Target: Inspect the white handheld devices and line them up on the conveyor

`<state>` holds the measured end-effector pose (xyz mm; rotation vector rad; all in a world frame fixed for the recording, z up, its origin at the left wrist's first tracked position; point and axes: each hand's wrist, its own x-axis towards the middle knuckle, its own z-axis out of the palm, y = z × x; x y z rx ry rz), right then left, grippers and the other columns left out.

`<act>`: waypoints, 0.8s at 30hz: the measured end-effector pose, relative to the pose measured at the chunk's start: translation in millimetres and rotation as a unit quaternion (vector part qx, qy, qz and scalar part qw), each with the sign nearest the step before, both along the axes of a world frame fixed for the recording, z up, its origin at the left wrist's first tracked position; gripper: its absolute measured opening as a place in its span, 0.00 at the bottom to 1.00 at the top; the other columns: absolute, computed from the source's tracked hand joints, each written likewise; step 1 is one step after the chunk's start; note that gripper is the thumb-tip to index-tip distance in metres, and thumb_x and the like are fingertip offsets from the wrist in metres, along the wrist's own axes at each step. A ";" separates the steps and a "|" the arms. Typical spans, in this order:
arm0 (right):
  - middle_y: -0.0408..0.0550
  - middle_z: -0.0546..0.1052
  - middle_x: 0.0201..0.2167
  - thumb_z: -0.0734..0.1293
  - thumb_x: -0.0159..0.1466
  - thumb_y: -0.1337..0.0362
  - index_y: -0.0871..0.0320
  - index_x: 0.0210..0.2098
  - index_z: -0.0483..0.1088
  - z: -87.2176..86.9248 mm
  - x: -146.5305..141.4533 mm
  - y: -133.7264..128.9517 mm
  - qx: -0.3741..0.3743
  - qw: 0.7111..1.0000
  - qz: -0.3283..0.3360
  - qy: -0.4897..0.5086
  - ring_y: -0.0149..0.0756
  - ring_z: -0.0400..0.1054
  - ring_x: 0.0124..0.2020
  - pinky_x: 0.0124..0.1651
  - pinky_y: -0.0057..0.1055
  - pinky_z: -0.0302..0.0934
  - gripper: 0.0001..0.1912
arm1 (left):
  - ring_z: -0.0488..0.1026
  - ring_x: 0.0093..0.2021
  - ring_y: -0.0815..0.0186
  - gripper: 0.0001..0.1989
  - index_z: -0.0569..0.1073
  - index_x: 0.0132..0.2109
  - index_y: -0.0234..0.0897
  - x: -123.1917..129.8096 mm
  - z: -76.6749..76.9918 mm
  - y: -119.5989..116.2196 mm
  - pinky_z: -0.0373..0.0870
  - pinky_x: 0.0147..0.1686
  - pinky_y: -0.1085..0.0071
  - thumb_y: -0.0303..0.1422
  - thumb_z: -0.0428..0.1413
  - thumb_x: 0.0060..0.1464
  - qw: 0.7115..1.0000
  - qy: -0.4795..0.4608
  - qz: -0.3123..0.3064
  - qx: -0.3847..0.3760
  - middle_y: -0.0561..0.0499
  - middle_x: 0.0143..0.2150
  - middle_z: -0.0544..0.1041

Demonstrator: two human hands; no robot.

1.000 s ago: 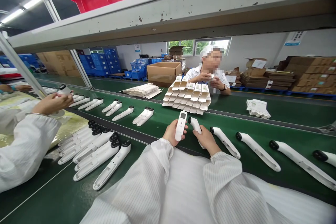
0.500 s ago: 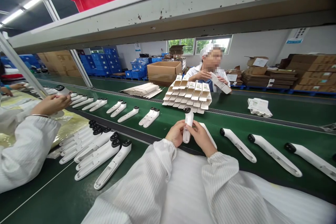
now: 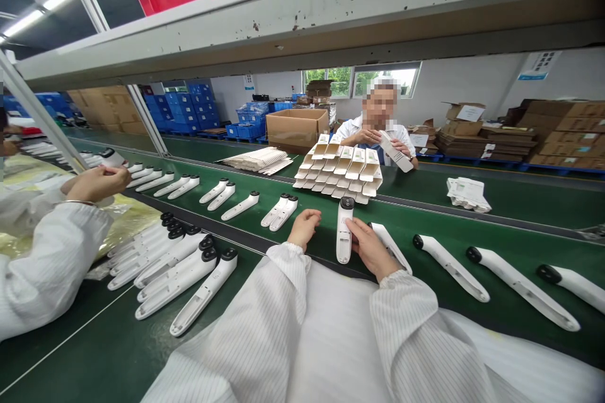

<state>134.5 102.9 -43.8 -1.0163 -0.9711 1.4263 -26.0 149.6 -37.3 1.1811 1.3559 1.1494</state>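
Note:
A white handheld device (image 3: 345, 236) with a black head stands nearly upright in my right hand (image 3: 371, 244), its open recess facing me. To the left of it, apart from the device, my left hand (image 3: 305, 228) has its fingers curled together; whether anything small is between them is hidden. Similar white devices lie along the green conveyor belt (image 3: 326, 227): one (image 3: 390, 245) just behind my right hand, several more farther right, and a close pair (image 3: 278, 212) to the left of my left hand.
Stacked open white cartons (image 3: 338, 170) stand beyond my hands, before a person (image 3: 378, 119) holding a carton. More devices (image 3: 203, 293) lie in a group at left, beside another person's hand (image 3: 94, 184). A metal shelf (image 3: 283, 25) crosses overhead.
My left hand has let go of the device and moved left. The device stays in my right hand, slightly farther right. Devices on the belt have shifted right.

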 end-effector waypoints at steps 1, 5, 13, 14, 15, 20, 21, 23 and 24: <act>0.42 0.73 0.29 0.70 0.50 0.49 0.54 0.34 0.68 -1.1 0.2 0.8 -0.003 1.000 -0.001 0.001 0.34 0.67 0.33 0.34 0.29 0.61 0.19 | 0.69 0.45 0.60 0.09 0.71 0.40 0.37 -6.3 -0.4 3.4 0.64 0.42 0.67 0.29 0.53 0.49 0.996 0.069 0.031 0.042 0.44 0.43 0.73; 0.42 0.72 0.28 0.70 0.49 0.48 0.55 0.32 0.68 -4.3 1.4 2.6 -0.007 1.000 -0.017 -0.005 0.34 0.66 0.31 0.33 0.29 0.61 0.19 | 0.59 0.58 0.52 0.20 0.67 0.51 0.34 -27.1 -2.9 10.5 0.54 0.55 0.60 0.27 0.52 0.50 0.928 0.331 0.115 0.122 0.37 0.55 0.67; 0.39 0.68 0.23 0.71 0.47 0.48 0.56 0.27 0.67 -3.8 -0.1 1.5 -0.019 0.999 -0.025 0.005 0.30 0.63 0.27 0.30 0.26 0.58 0.19 | 0.59 0.56 0.45 0.20 0.68 0.50 0.34 -27.6 -9.7 10.6 0.57 0.51 0.54 0.27 0.56 0.47 0.865 0.491 0.074 0.064 0.34 0.52 0.68; 0.39 0.68 0.23 0.71 0.47 0.48 0.56 0.28 0.67 -3.6 -0.6 1.2 -0.022 0.999 -0.028 0.004 0.30 0.62 0.27 0.30 0.26 0.57 0.19 | 0.60 0.56 0.45 0.19 0.69 0.48 0.34 -27.3 -9.7 10.4 0.57 0.51 0.54 0.27 0.56 0.47 0.866 0.492 0.068 0.067 0.33 0.51 0.68; 0.39 0.68 0.23 0.71 0.47 0.48 0.56 0.28 0.68 -3.6 -1.0 1.1 -0.026 0.999 -0.031 0.003 0.29 0.62 0.27 0.30 0.25 0.57 0.19 | 0.60 0.56 0.45 0.18 0.69 0.47 0.34 -27.2 -9.4 10.1 0.57 0.51 0.54 0.27 0.56 0.47 0.867 0.490 0.064 0.066 0.34 0.51 0.68; 0.40 0.70 0.24 0.70 0.49 0.48 0.55 0.29 0.69 -6.2 -0.5 3.6 -0.027 0.999 -0.039 -0.017 0.30 0.64 0.28 0.30 0.26 0.58 0.18 | 0.59 0.58 0.46 0.15 0.72 0.43 0.36 -25.9 -6.6 9.6 0.56 0.53 0.55 0.24 0.57 0.45 0.906 0.414 0.082 0.036 0.37 0.50 0.69; 0.41 0.71 0.25 0.70 0.49 0.48 0.56 0.30 0.69 -7.3 0.1 4.6 -0.024 0.999 -0.041 -0.023 0.31 0.64 0.28 0.30 0.26 0.59 0.18 | 0.59 0.58 0.47 0.14 0.72 0.41 0.37 -25.6 -6.0 10.2 0.57 0.53 0.57 0.24 0.57 0.44 0.925 0.370 0.084 0.032 0.38 0.49 0.70; 0.44 0.74 0.28 0.69 0.50 0.48 0.56 0.31 0.70 -9.5 1.3 7.0 -0.020 0.998 -0.046 -0.033 0.34 0.67 0.30 0.30 0.28 0.60 0.18 | 0.62 0.56 0.49 0.10 0.73 0.38 0.38 -25.0 -4.4 10.8 0.61 0.49 0.62 0.25 0.58 0.45 0.967 0.244 0.076 0.014 0.41 0.45 0.73; 0.46 0.76 0.30 0.69 0.51 0.48 0.56 0.31 0.70 -10.6 1.9 8.1 -0.020 0.998 -0.049 -0.036 0.35 0.68 0.30 0.31 0.30 0.61 0.18 | 0.65 0.53 0.51 0.08 0.73 0.37 0.38 -24.7 -3.0 10.2 0.64 0.45 0.65 0.27 0.58 0.46 0.985 0.164 0.060 -0.007 0.43 0.42 0.74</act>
